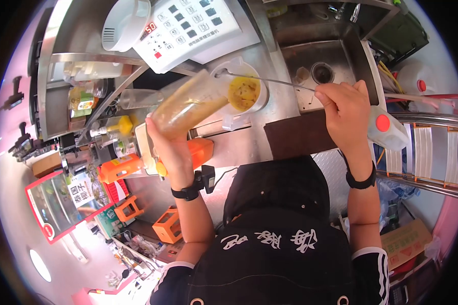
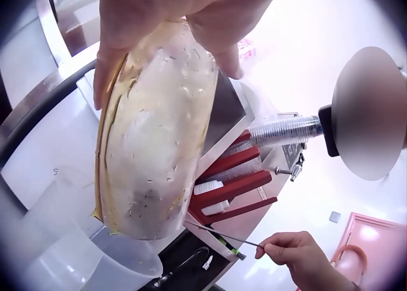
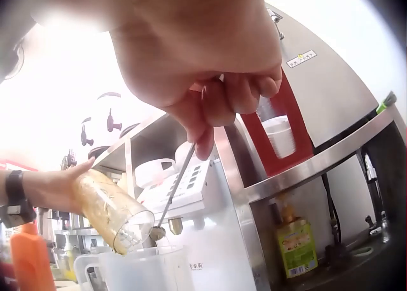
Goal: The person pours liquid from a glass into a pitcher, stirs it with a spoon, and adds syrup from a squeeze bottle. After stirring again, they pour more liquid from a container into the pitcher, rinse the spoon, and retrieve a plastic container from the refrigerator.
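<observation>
My left hand [image 1: 172, 155] grips a clear cylindrical container [image 1: 188, 107], tilted so its mouth points down toward a translucent white pitcher [image 3: 152, 269]. Yellowish residue coats the container's wall. Inside the pitcher lies a yellow mass [image 1: 243, 95] with darker bits. My right hand [image 1: 347, 112] pinches the thin handle of a long metal spoon [image 1: 277, 81] near its end. In the right wrist view the spoon's head hangs close to the container's mouth, just over the pitcher's rim. The left wrist view shows the container [image 2: 156, 138] held from above, between thumb and fingers.
Behind the pitcher stands a white keypad machine [image 1: 188, 30] with a white tub [image 1: 124, 25] beside it. A steel sink [image 1: 315, 48] is at the back right, with a brown mat [image 1: 297, 136] at the counter's front. Orange bottles [image 1: 118, 169] stand at left, a white jug [image 1: 392, 133] at right.
</observation>
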Available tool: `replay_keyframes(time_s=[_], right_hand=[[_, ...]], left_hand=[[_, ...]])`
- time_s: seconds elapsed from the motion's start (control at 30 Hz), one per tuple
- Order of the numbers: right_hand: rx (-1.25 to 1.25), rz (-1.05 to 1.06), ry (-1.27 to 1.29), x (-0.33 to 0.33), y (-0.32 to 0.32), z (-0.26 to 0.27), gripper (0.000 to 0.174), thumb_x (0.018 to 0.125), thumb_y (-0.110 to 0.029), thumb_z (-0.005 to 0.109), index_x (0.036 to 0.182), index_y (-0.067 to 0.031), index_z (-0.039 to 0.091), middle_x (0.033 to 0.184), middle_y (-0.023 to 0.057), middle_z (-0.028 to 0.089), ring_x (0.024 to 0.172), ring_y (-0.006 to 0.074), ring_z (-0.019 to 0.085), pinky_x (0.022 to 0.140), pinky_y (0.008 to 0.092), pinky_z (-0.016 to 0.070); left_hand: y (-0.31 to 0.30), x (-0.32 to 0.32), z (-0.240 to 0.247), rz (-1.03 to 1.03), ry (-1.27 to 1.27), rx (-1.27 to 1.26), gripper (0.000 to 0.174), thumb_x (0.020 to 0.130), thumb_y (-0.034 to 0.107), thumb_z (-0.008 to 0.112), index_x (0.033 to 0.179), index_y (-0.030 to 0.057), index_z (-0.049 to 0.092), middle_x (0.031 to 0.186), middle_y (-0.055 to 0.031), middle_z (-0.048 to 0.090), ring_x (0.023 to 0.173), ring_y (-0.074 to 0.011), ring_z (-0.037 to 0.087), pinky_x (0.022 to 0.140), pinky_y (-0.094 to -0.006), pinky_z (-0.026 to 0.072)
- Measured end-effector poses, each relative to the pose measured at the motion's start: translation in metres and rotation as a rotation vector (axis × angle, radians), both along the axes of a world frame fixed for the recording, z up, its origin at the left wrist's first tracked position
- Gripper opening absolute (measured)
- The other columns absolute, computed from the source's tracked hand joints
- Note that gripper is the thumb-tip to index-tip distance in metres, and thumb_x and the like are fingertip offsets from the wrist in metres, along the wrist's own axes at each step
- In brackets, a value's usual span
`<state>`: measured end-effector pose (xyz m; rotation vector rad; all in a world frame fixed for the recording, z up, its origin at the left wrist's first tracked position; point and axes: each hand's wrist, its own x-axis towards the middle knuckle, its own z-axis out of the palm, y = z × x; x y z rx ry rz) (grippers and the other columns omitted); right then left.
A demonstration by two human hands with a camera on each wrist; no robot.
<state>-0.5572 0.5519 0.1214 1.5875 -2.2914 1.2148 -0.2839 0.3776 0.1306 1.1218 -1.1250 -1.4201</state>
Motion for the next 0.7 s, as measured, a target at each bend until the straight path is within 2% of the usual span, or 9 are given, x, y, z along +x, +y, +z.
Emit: replay_keyframes(time_s=[0.03,0.17,0.2,0.23,0.3,0.5,0.67,0.7], right_hand=[[-0.001,0.005,0.006,-0.001,0.003,-0.001,0.003,0.079,-0.010,0.068,0.078,-0.0078,0.066,0.065,0.0020,0.061,0.059,0.0211,0.051,0.065,0.0341,0.0324],[0.148,-0.078,-0.235,-0.007,0.024,0.000,0.009,0.085,-0.015,0.065,0.081,-0.0073,0.067,0.066,0.0064,0.062,0.059,0.0230,0.053,0.064,0.0328,0.0347],[0.233,-0.116,-0.339,-0.007,0.029,0.002,0.011,0.087,-0.016,0.064,0.082,-0.0067,0.067,0.066,0.0077,0.062,0.058,0.0239,0.054,0.063,0.0321,0.0364],[0.233,-0.114,-0.336,-0.006,0.032,0.002,0.011,0.087,-0.016,0.064,0.082,-0.0067,0.067,0.066,0.0077,0.062,0.058,0.0239,0.054,0.063,0.0321,0.0364],[0.118,-0.121,-0.629,-0.001,0.037,0.000,0.013,0.089,-0.015,0.061,0.083,-0.0042,0.065,0.065,0.0093,0.061,0.058,0.0226,0.055,0.059,0.0301,0.0397],[0.164,-0.076,-0.770,0.012,0.049,-0.008,0.014,0.089,-0.013,0.059,0.084,-0.0008,0.063,0.064,0.0080,0.060,0.059,0.0139,0.055,0.059,0.0269,0.0414],[0.068,-0.088,-0.847,0.017,0.059,-0.010,0.014,0.090,-0.014,0.058,0.085,-0.0010,0.063,0.063,0.0075,0.058,0.057,0.0131,0.051,0.058,0.0265,0.0401],[0.062,-0.089,-0.867,0.017,0.061,-0.009,0.014,0.090,-0.014,0.058,0.085,-0.0014,0.063,0.062,0.0080,0.057,0.056,0.0138,0.050,0.058,0.0273,0.0395]], left_hand=[[-0.001,0.003,0.002,-0.053,0.074,0.108,0.051,0.100,0.046,0.040,0.132,0.0068,0.047,0.133,-0.0106,0.050,0.123,-0.0246,0.049,0.100,-0.0428,0.0436],[-0.001,0.006,0.007,-0.011,0.206,0.266,0.052,0.099,0.050,0.037,0.131,0.0109,0.049,0.129,-0.0090,0.054,0.121,-0.0238,0.050,0.101,-0.0427,0.0434],[0.001,0.004,0.013,0.015,0.237,0.351,0.052,0.098,0.051,0.038,0.130,0.0120,0.050,0.126,-0.0076,0.056,0.119,-0.0236,0.051,0.098,-0.0417,0.0448],[0.003,0.003,0.016,0.042,0.267,0.436,0.051,0.098,0.052,0.039,0.129,0.0132,0.051,0.124,-0.0062,0.057,0.116,-0.0235,0.053,0.096,-0.0407,0.0461],[0.003,0.008,0.012,0.016,0.271,0.447,0.052,0.097,0.053,0.040,0.128,0.0137,0.052,0.122,-0.0049,0.058,0.114,-0.0225,0.054,0.094,-0.0396,0.0469],[0.001,0.009,0.007,-0.107,0.255,0.494,0.054,0.095,0.059,0.043,0.126,0.0157,0.053,0.121,-0.0033,0.059,0.108,-0.0192,0.056,0.084,-0.0354,0.0498],[0.011,0.010,0.009,-0.115,0.233,0.471,0.056,0.094,0.059,0.046,0.127,0.0141,0.052,0.123,-0.0042,0.059,0.108,-0.0195,0.056,0.084,-0.0345,0.0517],[0.012,0.012,0.008,-0.115,0.279,0.500,0.056,0.094,0.056,0.049,0.129,0.0124,0.051,0.124,-0.0063,0.057,0.107,-0.0226,0.056,0.086,-0.0355,0.0524]])
